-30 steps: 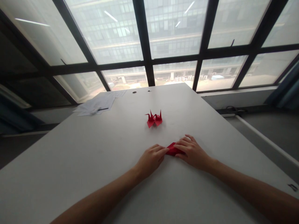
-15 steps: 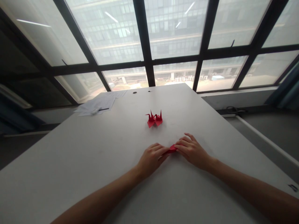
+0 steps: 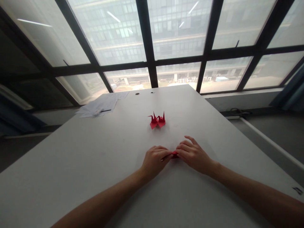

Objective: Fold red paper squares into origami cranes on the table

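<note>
A small piece of folded red paper [image 3: 174,155] is pinched between my two hands, low over the white table. My left hand [image 3: 156,159] grips its left end, thumb below and fingers on top. On the other end, my right hand [image 3: 193,155] is closed with its fingertips, one finger lifted away. Much of the paper is hidden by the fingers. Beyond the hands, two red origami cranes [image 3: 157,121] stand side by side, close together, their thin necks and tails pointing up.
The white table [image 3: 95,164] runs toward a large framed window [image 3: 177,28]. Loose paper sheets [image 3: 97,106] with a dark pen [image 3: 105,110] lie at the far left. A small dark object [image 3: 297,190] is near the right edge. Two round holes show at the far end.
My right hand has shifted slightly left, closer to my left hand. Less of the red paper shows between them, and it looks tilted differently. The cranes have not moved.
</note>
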Motion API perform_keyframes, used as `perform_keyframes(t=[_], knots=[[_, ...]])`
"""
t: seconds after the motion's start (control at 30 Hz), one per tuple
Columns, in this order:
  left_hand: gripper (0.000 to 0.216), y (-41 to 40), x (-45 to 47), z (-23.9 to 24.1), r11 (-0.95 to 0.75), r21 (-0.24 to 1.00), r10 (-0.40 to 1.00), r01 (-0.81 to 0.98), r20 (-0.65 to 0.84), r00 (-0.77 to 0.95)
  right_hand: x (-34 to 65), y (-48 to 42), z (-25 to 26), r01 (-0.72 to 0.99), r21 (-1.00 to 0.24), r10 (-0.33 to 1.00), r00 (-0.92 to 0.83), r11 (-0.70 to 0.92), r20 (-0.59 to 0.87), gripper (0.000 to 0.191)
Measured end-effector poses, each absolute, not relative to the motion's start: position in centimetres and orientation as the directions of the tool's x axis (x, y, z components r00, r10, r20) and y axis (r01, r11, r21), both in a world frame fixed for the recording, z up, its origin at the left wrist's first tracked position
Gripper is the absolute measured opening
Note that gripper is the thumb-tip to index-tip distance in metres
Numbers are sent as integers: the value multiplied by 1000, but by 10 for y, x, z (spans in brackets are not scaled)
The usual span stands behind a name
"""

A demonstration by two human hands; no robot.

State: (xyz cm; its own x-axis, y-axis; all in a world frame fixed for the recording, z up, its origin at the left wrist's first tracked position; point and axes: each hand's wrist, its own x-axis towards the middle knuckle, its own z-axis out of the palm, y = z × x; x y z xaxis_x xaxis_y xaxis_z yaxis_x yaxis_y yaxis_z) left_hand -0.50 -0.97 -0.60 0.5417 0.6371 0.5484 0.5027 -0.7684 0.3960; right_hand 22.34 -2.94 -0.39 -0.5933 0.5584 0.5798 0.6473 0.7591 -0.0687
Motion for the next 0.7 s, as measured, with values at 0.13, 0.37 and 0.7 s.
perform_keyframes(t=[0.13,0.37,0.7], knots=[[11,-10,-6,-4,-762,398,645,510,535,546,224,-30,-2,641,-104,559,-564,760,607,15],[15,-12,-5,-2,-778,345,626,526,503,596,222,-30,-4,617,-123,547,-566,777,617,17],[15,-10,-7,-5,-727,441,687,527,471,553,230,-27,-4,604,-176,552,-520,777,652,19]])
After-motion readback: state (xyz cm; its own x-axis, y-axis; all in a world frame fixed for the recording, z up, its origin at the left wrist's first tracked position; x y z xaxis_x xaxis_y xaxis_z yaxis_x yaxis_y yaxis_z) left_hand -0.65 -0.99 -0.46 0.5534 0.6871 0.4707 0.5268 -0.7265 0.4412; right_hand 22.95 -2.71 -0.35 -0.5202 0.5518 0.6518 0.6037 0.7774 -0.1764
